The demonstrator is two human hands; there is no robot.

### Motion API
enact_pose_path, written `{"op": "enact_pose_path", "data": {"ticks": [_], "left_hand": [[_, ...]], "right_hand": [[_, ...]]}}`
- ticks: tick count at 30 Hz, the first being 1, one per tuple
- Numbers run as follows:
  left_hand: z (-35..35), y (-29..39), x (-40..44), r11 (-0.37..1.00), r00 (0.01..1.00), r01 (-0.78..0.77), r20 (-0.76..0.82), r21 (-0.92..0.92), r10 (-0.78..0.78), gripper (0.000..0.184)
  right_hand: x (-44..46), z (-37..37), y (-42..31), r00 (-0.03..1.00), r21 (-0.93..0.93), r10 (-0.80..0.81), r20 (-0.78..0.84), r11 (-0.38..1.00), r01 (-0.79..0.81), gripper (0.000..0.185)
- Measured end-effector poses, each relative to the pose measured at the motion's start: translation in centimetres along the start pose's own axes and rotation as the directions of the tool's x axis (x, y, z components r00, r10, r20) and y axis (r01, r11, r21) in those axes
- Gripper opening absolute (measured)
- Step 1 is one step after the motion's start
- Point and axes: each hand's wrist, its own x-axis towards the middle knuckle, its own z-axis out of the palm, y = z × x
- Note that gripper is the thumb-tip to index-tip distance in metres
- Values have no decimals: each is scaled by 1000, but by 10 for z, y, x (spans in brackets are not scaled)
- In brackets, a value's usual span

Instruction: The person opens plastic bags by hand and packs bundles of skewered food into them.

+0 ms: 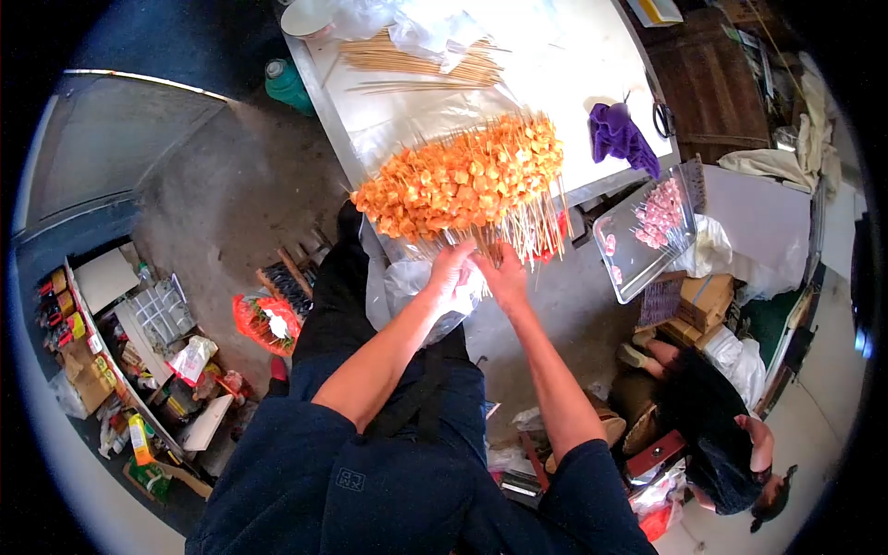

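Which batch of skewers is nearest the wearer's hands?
The orange pile on the table; the pink skewers lie in the tray, and the bare sticks lie beyond the pile.

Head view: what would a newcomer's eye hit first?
Most likely the big heap of orange skewers, top centre of the picture, along the near edge of the white table. After that, probably the purple cloth on the table's right side, then the clear tray of pink skewers just below it in the picture.
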Motion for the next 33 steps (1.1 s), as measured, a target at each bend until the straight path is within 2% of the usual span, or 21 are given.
{"op": "enact_pose_path", "data": {"ticks": [1,3,4,6,8,10,12,13,15,16,18,19,21,22,24,25,26,28,32,33], "left_hand": [[20,8,-14,1000,1000,3,2,-1,-3,20],[57,19,-37,983,996,-53,-56,176,64,29],[51,11,-27,983,997,-51,-56,175,61,29],[46,4,-9,975,998,-49,-21,217,55,40],[50,5,-10,966,996,-58,-57,251,74,37],[49,6,-12,949,984,-90,-121,301,131,31],[44,6,-9,949,984,-66,-136,309,112,30],[42,5,-7,947,984,-44,-149,317,96,30],[39,3,-2,956,988,-17,-145,294,62,30],[38,2,0,962,990,10,-139,272,29,30],[41,3,-4,964,991,4,-133,266,33,29],[44,5,-7,965,991,-3,-126,262,37,28],[48,7,-10,971,992,2,-121,239,27,29],[49,7,-11,977,994,5,-110,213,19,29],[49,4,-9,977,992,-23,-113,213,48,30],[47,2,-7,976,990,-54,-116,209,79,31],[46,0,-6,976,990,-53,-117,210,79,31],[51,1,-11,951,986,-123,-73,285,149,30],[47,1,-11,944,994,-85,-36,319,101,28],[52,1,-16,949,988,-121,-58,290,144,26]], "right_hand": [[-2,-3,-5,1000,29,-3,6,1000,3,49],[-7,-5,-15,999,-26,-44,-18,999,44,46],[-10,-6,-20,995,-79,-88,-36,993,85,43],[-17,-7,-23,997,-93,-71,-24,993,68,36],[-18,-8,-18,987,-149,-151,47,976,156,33],[-20,-13,-18,980,-94,-192,46,976,196,30],[-20,-19,-15,942,-54,-327,75,942,331,26],[-19,-22,-12,943,-55,-325,76,943,329,26],[-18,-27,-11,992,155,-101,79,984,88,25],[-15,-30,-11,992,155,-100,80,984,87,25],[-1,-36,-14,978,10,-53,-202,998,57,25],[8,-34,-11,978,12,-53,-200,998,56,25],[23,-26,-3,970,140,64,-235,990,-31,26],[25,-20,0,969,143,67,-236,989,-33,26],[28,-9,-2,995,268,95,24,959,-98,20],[30,-13,-4,996,154,47,74,986,-58,23],[30,-14,-4,996,156,48,74,986,-59,23],[27,-15,2,994,295,27,108,954,-58,29],[25,-20,5,995,354,-48,85,935,15,27],[27,-20,6,1000,373,9,7,928,-11,26]]}}
